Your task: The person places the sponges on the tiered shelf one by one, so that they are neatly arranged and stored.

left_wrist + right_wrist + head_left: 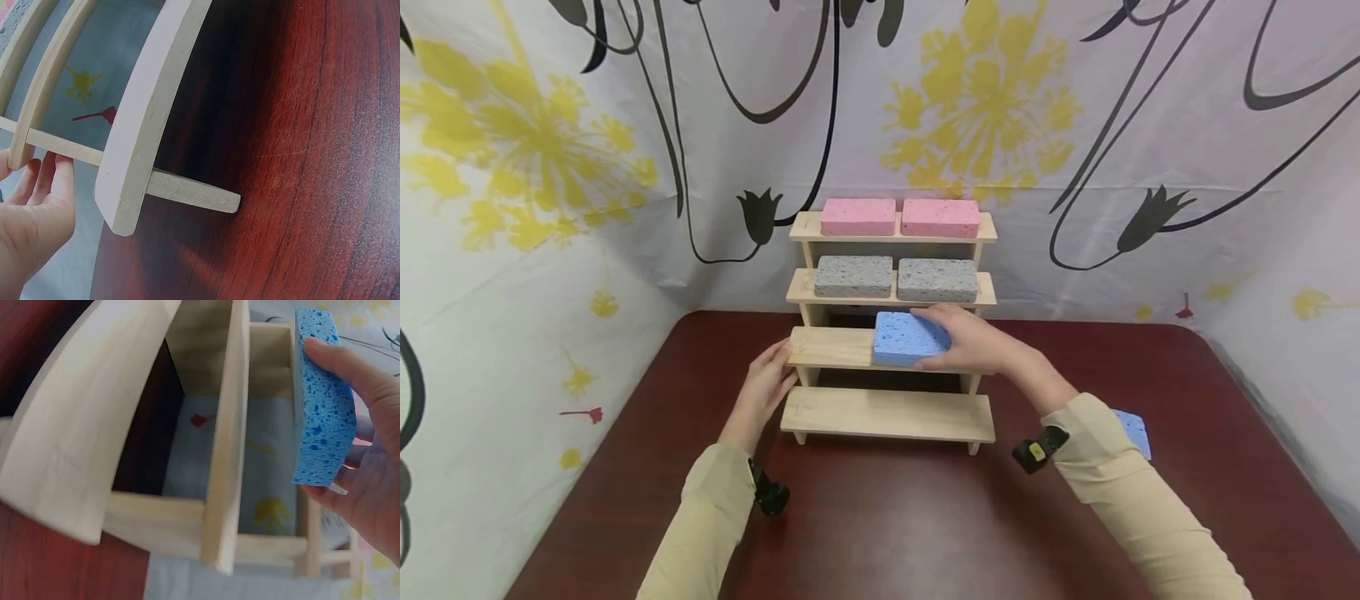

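A four-tier wooden shelf stand (887,414) stands on the table. My right hand (970,340) grips a blue sponge (904,335) by its edges, at the right half of the second tier from the bottom. In the right wrist view the thumb presses one face of the sponge (322,419), and the other fingers are partly hidden behind it. With my left hand (766,385) I hold the left end of that same tier; the left wrist view shows the fingers (47,178) curled beneath its end. Whether the sponge touches the board cannot be told.
Two pink sponges (858,217) lie on the top tier and two grey sponges (853,277) on the tier below. Another blue sponge (1135,433) lies on the dark red table (880,517) at the right, partly behind my sleeve. A patterned cloth (737,150) hangs behind.
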Available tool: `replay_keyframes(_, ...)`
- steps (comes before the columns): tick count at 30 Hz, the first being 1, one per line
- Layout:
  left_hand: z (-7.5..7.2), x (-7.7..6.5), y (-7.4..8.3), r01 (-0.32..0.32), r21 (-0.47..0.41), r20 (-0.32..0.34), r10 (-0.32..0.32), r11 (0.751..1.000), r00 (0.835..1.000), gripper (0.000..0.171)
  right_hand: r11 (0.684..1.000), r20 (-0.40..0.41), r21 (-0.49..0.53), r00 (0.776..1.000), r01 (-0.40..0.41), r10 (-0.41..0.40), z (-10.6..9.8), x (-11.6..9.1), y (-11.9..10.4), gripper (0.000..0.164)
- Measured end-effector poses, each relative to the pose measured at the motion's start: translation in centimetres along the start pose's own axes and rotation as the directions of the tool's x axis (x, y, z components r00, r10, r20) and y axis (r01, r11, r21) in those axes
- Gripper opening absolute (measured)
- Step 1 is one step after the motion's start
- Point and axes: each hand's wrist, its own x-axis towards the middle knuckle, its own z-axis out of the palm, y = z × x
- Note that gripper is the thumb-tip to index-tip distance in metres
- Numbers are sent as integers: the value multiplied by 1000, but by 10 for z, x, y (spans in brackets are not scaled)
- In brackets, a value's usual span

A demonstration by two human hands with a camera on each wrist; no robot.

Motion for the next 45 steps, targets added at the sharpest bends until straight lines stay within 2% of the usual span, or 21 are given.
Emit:
replay_keyframes(10,0,1,0,8,5,-15,-8,1000,1000,48,998,61,4,996,61,-61,30,43,-22,78)
replay_keyframes(16,2,2,-2,1,-10,-5,-1,1000,1000,48,998,13,-13,998,54,-54,45,66,-32,80)
replay_keyframes(24,4,1,-2,-5,7,-4,5,1000,1000,49,982,2,-173,997,74,-75,62,78,-33,78)
replay_keyframes(29,2,2,0,-4,-1,-14,4,1000,1000,48,968,-44,-219,990,123,-135,66,71,-31,82)
replay_keyframes(34,2,2,0,4,2,-13,-4,1000,1000,49,965,-161,-164,960,203,-229,70,46,-16,78)
replay_keyframes(40,2,2,1,18,-10,-11,-18,1000,1000,49,975,-235,-122,949,187,-211,65,13,10,75)
replay_keyframes(43,2,2,2,16,-7,-6,-16,1000,1000,50,968,-305,-133,921,211,-243,60,-3,25,69)
replay_keyframes(45,2,2,2,16,-4,-4,-16,1000,1000,49,962,-372,-145,888,230,-269,56,-15,36,65)
